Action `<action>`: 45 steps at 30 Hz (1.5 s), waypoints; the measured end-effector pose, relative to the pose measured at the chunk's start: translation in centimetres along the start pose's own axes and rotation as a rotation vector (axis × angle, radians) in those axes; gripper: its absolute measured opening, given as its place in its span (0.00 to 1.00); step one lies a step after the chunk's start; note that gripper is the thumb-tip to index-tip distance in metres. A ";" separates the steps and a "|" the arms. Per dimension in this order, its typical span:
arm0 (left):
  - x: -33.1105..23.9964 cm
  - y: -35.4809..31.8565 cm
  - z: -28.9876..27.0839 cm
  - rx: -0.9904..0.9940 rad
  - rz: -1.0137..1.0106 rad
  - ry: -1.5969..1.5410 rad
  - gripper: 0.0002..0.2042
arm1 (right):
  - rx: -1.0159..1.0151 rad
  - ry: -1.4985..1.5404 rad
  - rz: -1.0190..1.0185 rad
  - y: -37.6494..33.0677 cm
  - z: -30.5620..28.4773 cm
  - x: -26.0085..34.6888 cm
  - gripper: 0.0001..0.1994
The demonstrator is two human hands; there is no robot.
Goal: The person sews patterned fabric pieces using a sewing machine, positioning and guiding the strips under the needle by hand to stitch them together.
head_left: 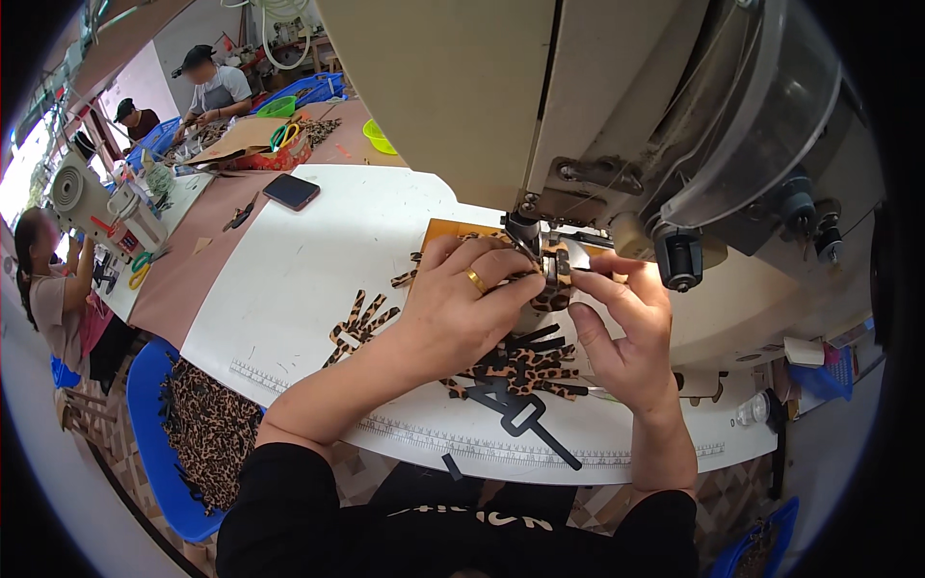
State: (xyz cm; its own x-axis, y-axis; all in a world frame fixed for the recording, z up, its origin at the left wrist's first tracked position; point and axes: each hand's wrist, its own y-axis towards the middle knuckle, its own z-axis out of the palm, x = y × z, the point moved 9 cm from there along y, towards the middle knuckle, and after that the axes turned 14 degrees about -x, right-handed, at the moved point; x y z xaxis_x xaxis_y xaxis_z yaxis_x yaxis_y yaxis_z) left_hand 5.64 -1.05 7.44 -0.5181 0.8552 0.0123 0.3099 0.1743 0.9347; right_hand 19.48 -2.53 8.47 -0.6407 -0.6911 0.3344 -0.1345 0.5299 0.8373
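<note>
A leopard-print fabric strap (552, 294) is curled up under the needle area of a large sewing machine (525, 226). My left hand (464, 303), with a gold ring on one finger, is closed on the strap's left side, its thumb and fingertips brought together there. From the right, my right hand (624, 323) holds the strap's edge with bent fingertips, the thumb a little apart below the index finger. The machine and my fingers partly hide the strap. Just below my hands lies a pile of leopard-print and black strips (525, 366), beside a black strap with a rectangular loop (523, 416).
More leopard-print strips (358, 328) lie left of my forearm on the white table (279, 260). A phone (291, 192) rests farther back. A blue tub (145, 395) full of leopard-print pieces stands at the left. Other people sit at work in the background.
</note>
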 end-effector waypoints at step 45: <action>-1.0 -0.6 -0.8 -0.071 0.172 -0.201 0.15 | -0.087 0.093 0.301 -0.2 -0.4 -2.0 0.13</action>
State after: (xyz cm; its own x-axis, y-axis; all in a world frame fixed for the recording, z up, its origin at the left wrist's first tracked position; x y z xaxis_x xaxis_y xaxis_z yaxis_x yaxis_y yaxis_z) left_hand 5.36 -2.36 7.16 -0.2918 0.9502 0.1091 0.3196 -0.0107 0.9475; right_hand 21.10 -1.41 7.81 -0.5695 -0.5537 0.6075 0.1187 0.6760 0.7273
